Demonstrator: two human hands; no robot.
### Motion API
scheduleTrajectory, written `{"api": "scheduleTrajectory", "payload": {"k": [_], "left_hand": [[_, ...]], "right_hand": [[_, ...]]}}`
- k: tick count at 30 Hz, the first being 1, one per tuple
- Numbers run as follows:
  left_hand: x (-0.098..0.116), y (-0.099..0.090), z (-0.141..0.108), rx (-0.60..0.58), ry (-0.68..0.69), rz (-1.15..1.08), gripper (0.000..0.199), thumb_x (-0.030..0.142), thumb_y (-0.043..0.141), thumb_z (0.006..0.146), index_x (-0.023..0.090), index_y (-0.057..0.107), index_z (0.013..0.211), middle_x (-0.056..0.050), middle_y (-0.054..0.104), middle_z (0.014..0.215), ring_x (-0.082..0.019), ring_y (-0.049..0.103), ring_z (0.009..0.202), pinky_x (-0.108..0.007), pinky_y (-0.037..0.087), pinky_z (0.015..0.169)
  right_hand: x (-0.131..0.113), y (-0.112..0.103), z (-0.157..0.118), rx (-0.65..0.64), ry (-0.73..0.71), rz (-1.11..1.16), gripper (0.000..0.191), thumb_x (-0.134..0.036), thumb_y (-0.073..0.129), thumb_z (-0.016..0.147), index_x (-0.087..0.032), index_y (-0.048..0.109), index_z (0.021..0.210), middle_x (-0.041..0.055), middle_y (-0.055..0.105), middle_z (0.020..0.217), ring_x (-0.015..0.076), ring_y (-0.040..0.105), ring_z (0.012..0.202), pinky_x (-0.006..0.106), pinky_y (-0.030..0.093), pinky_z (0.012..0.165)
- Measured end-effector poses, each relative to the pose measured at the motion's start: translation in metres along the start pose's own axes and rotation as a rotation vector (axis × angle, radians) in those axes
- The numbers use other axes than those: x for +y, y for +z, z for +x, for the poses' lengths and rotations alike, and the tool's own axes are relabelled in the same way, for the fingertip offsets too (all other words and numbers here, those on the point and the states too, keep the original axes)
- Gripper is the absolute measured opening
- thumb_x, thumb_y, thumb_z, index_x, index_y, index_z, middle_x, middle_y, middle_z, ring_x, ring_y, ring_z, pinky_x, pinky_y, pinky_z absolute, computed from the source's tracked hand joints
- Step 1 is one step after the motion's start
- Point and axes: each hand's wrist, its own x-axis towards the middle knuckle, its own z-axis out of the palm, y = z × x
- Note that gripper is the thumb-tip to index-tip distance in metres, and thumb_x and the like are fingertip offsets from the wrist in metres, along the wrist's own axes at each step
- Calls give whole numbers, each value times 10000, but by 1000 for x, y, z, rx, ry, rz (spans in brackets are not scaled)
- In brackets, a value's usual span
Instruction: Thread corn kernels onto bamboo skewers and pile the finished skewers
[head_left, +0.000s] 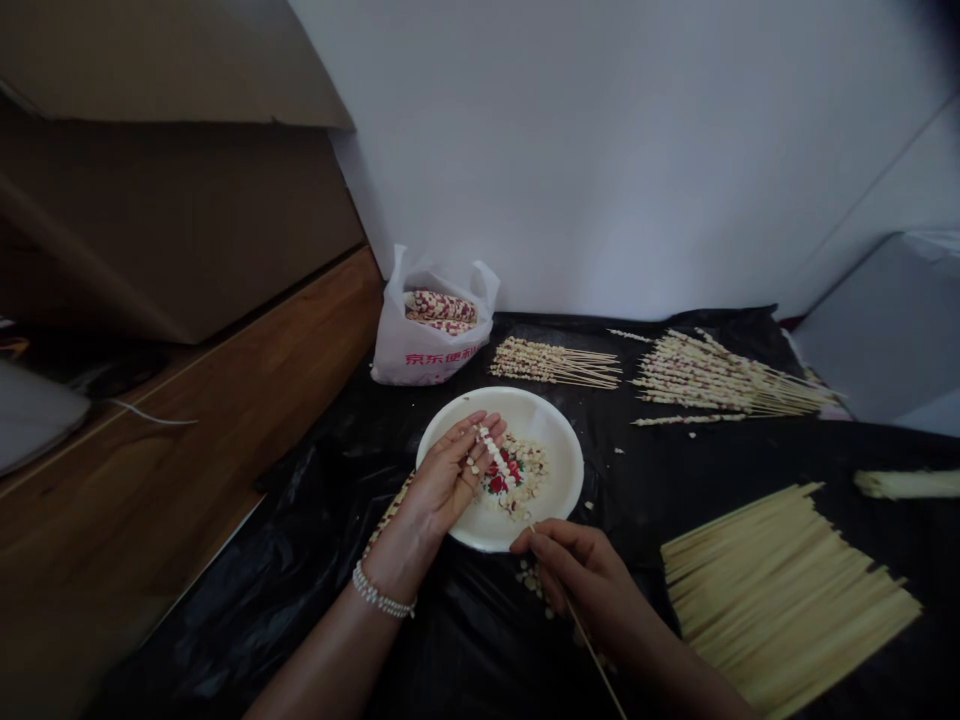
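Bamboo skewer (592, 653) partly strung with corn kernels (497, 458) slants over a white basin (574, 470), pinched in the right hand (581, 562) near an open left hand (446, 483) holding loose kernels (472, 465), while two strung bundles (551, 362) look done and bare skewers (787, 600) remain.

Glowing only dimly, brightening softly on the white wall (600, 180), glinting faintly off the black sheet (225, 590), darkening at upper right, blurring toward the edges
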Motion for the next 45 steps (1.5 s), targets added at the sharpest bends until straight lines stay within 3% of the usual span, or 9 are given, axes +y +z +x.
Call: {"api": "scheduleTrajectory", "payload": {"k": [7, 15, 28, 37, 45], "left_hand": [[0, -2, 1, 44, 18, 29, 238, 102, 647, 803, 145, 683, 1034, -110, 697, 1147, -172, 668, 1021, -183, 542, 806], [-1, -1, -1, 27, 56, 28, 223, 83, 649, 794, 125, 690, 1009, -131, 709, 1113, -203, 644, 1079, -243, 512, 916], [-2, -2, 1, 30, 56, 52, 185, 85, 632, 809, 110, 701, 978, -130, 723, 1067, -197, 668, 1019, -269, 516, 918], [0, -2, 1, 29, 20, 64, 183, 96, 631, 807, 133, 707, 969, -121, 699, 1141, -208, 633, 1094, -240, 501, 906], [-2, -1, 0, 51, 47, 88, 185, 91, 619, 815, 116, 701, 979, -135, 714, 1098, -190, 666, 1024, -218, 521, 847]], "right_hand": [[-3, 2, -1, -15, 16, 4, 313, -465, 592, 847, -178, 715, 823, -81, 417, 386, 82, 291, 370, 239, 169, 422], [-1, 1, -1, -12, 7, 12, 288, -446, 594, 848, -192, 721, 807, -79, 423, 383, 80, 290, 366, 248, 173, 432], [-6, 3, -1, -20, 46, 43, 309, -463, 607, 844, -175, 713, 806, -85, 423, 376, 61, 258, 348, 237, 133, 397], [-5, 3, -2, -23, 45, 54, 333, -485, 610, 842, -169, 709, 807, -88, 421, 380, 62, 258, 354, 236, 131, 398], [-4, 2, -2, -31, 34, 72, 309, -458, 608, 851, -171, 715, 809, -89, 425, 373, 58, 267, 354, 234, 145, 403]]}}
